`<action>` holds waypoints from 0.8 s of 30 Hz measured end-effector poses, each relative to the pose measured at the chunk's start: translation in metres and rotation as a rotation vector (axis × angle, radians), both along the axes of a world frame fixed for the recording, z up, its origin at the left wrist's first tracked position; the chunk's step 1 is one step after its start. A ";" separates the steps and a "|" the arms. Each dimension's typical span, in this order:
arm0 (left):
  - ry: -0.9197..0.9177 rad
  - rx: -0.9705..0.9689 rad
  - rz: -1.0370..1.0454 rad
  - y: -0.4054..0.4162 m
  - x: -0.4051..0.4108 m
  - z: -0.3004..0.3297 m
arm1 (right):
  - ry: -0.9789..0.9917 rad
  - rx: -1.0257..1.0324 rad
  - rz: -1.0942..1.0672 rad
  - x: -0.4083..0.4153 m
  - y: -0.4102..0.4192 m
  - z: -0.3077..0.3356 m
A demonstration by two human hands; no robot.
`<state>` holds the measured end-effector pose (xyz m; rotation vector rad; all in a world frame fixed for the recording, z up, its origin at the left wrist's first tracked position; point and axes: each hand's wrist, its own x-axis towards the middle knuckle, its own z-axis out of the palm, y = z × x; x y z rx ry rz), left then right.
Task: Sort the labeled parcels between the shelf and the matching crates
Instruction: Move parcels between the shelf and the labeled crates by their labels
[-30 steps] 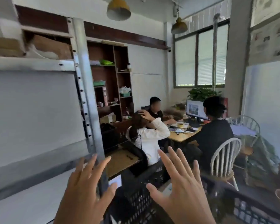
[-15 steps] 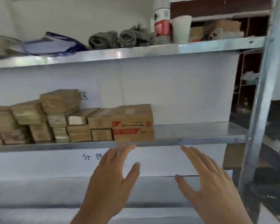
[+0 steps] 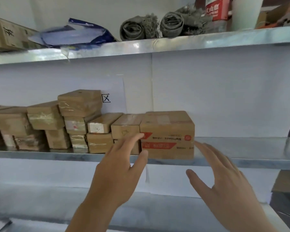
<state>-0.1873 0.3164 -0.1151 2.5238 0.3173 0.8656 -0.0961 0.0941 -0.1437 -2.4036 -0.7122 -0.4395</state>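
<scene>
A metal shelf (image 3: 241,146) holds brown boxes. The big box (image 3: 167,134) sits at the right end of the row. Left hand (image 3: 117,171) and right hand (image 3: 224,180) reach, fingers wide, holding nothing. It looks stiff and light; grab both sides.

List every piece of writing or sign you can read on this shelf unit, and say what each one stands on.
"区": handwritten on the white paper sheet behind the parcel stack.
"夫山泉": partly cut off, on the red label of the bottle on the top shelf.
Red and white print on the large parcel: upside down and blurred, not readable.
Black characters on the carton at top left: too blurred.
Small labels on the other parcels: unreadable.
</scene>
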 end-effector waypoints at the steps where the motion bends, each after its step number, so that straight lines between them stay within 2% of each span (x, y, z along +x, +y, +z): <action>1: -0.012 -0.006 -0.001 0.002 0.014 0.004 | 0.008 0.033 0.003 0.014 0.002 0.002; 6: -0.027 -0.033 0.085 0.014 0.088 0.018 | 0.090 0.196 0.027 0.092 0.019 0.021; 9: -0.049 -0.102 0.157 0.018 0.125 0.020 | 0.302 0.380 0.027 0.135 0.037 0.036; 12: -0.059 -0.126 0.217 0.018 0.147 0.020 | 0.478 0.512 0.116 0.162 0.052 0.043; 19: -0.117 -0.171 0.186 0.009 0.153 0.031 | 0.497 0.662 0.127 0.167 0.043 0.047; 24: -0.161 -0.234 0.094 -0.003 0.134 0.036 | 0.419 0.902 0.201 0.145 0.019 0.047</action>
